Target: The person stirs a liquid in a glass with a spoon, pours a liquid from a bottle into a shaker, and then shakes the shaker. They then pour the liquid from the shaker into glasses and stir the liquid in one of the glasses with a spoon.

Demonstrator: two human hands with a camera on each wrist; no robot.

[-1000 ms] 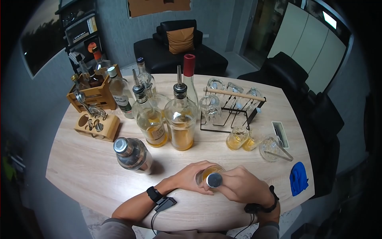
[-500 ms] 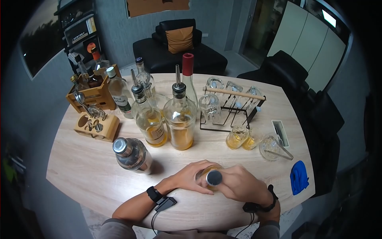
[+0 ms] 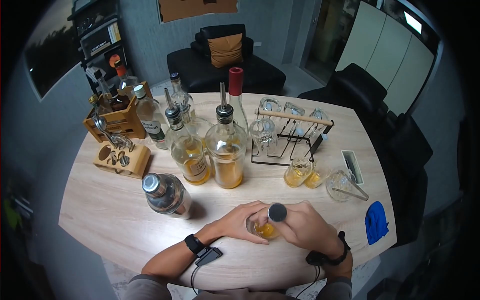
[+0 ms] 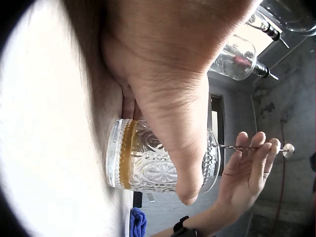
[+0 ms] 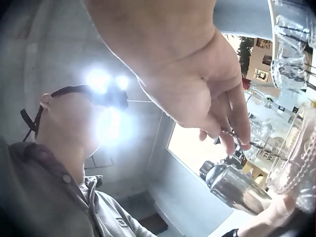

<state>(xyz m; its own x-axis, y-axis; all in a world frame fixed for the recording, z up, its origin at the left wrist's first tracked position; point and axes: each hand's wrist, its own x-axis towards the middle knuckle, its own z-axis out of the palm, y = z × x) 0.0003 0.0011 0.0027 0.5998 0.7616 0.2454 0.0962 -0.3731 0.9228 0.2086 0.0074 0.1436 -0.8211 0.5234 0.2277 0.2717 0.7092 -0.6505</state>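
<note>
My left hand (image 3: 242, 223) wraps round a patterned glass (image 3: 266, 229) near the table's front edge; amber liquid lies low in it in the left wrist view (image 4: 126, 154). Over the glass my right hand (image 3: 306, 226) pinches a thin twisted metal stem (image 4: 237, 147) between thumb and fingers. A round metal disc (image 3: 277, 212) tops that stem, and its lower part goes into the glass mouth. In the right wrist view the right hand (image 5: 197, 94) holds the same stem (image 5: 266, 148), fingers bent, with the glass (image 5: 291, 168) at the right edge.
A metal shaker (image 3: 167, 195) stands left of my hands. Behind are bottles with pourers (image 3: 226, 155), a wooden holder (image 3: 122, 159) and a glass rack (image 3: 290, 145). Two amber-filled glasses (image 3: 298, 172), a glass bowl with tongs (image 3: 341, 186) and a blue cloth (image 3: 376, 223) lie right.
The disc on top of the stem has shifted right and away from the body, uncovering more of the amber liquid. The left hand keeps its hold on the glass; the right fingers have moved slightly.
</note>
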